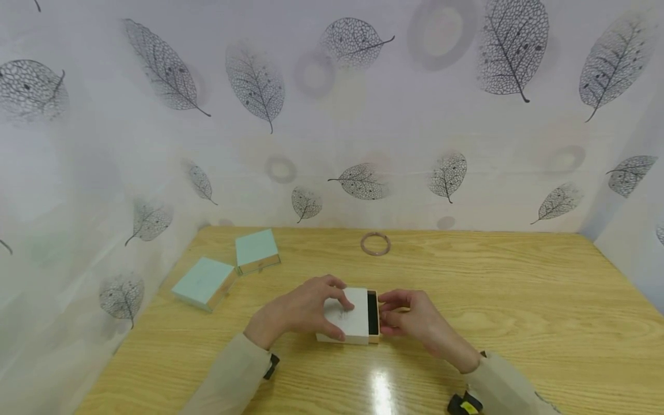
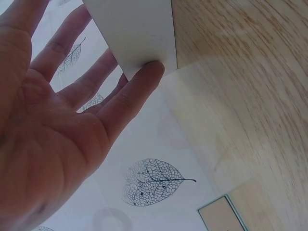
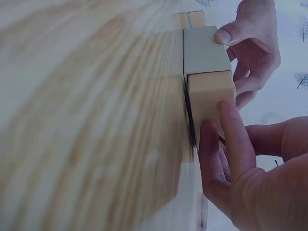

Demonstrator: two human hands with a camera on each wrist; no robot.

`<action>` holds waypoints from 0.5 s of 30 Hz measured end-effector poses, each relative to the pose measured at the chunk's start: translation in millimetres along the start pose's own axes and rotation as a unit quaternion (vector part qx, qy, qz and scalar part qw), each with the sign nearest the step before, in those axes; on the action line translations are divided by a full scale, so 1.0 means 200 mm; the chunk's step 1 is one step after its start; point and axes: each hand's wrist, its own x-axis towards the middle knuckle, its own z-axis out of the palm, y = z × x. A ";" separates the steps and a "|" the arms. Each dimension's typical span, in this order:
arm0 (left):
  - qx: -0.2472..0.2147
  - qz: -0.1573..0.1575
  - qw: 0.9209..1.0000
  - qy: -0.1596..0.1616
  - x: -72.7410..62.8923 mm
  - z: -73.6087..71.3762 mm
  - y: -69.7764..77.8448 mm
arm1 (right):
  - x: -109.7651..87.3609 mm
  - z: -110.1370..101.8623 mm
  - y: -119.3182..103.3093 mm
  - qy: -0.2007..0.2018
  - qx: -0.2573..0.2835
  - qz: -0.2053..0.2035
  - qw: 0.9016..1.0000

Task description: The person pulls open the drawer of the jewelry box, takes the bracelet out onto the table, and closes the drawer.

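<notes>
A white drawer-style box sits on the wooden table, its white sleeve (image 1: 359,323) held across by my left hand (image 1: 303,308). From the sleeve's right end a tan drawer (image 3: 209,89) with a black interior (image 1: 373,314) juts out a short way. My right hand (image 1: 417,317) is at the drawer's outer end, fingers curled against it. Between those fingers a small dark strip (image 3: 222,140) shows in the right wrist view. In the left wrist view, a fingertip presses on the side of the sleeve (image 2: 139,33).
Two pale green boxes (image 1: 204,279) (image 1: 256,248) with tan sides lie at the table's left. A pinkish-brown bangle (image 1: 376,253) lies behind the white box. Leaf-printed curtain (image 1: 358,127) hangs along the table's back and sides.
</notes>
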 end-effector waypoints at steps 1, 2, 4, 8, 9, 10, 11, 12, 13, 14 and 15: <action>0.000 0.000 1.000 0.000 0.00 0.00 0.00 | 0.00 0.00 0.00 -0.001 0.000 -0.001 1.000; -0.001 0.001 1.000 0.000 0.00 0.00 0.00 | 0.00 0.00 0.00 -0.001 0.000 0.000 1.000; 0.001 0.001 1.000 0.000 0.00 0.00 0.00 | 0.00 0.00 0.00 -0.001 0.002 0.001 1.000; 0.003 0.000 1.000 0.000 0.00 0.00 0.00 | 0.00 0.01 -0.01 -0.001 0.007 0.002 1.000; 0.003 0.000 1.000 0.000 0.00 0.00 0.00 | 0.00 0.01 -0.01 -0.002 0.009 0.001 1.000; 0.003 0.001 1.000 0.001 0.00 0.00 0.00 | 0.00 0.01 -0.01 -0.002 0.010 0.001 1.000; 0.002 0.003 1.000 0.001 0.00 0.00 0.00 | 0.00 0.01 -0.01 -0.003 0.010 0.000 1.000; 0.002 0.004 1.000 0.002 0.00 0.00 0.00 | 0.00 0.02 -0.01 -0.005 0.011 0.000 1.000; 0.001 0.006 1.000 0.003 0.00 0.00 0.00 | 0.00 0.02 -0.01 -0.006 0.012 -0.001 1.000; 0.000 0.007 1.000 0.003 0.00 0.00 0.00 | 0.00 0.02 -0.01 -0.007 0.011 -0.002 1.000; -0.001 0.008 1.000 0.004 0.00 0.00 0.00 | 0.00 0.02 -0.01 -0.009 0.012 -0.002 1.000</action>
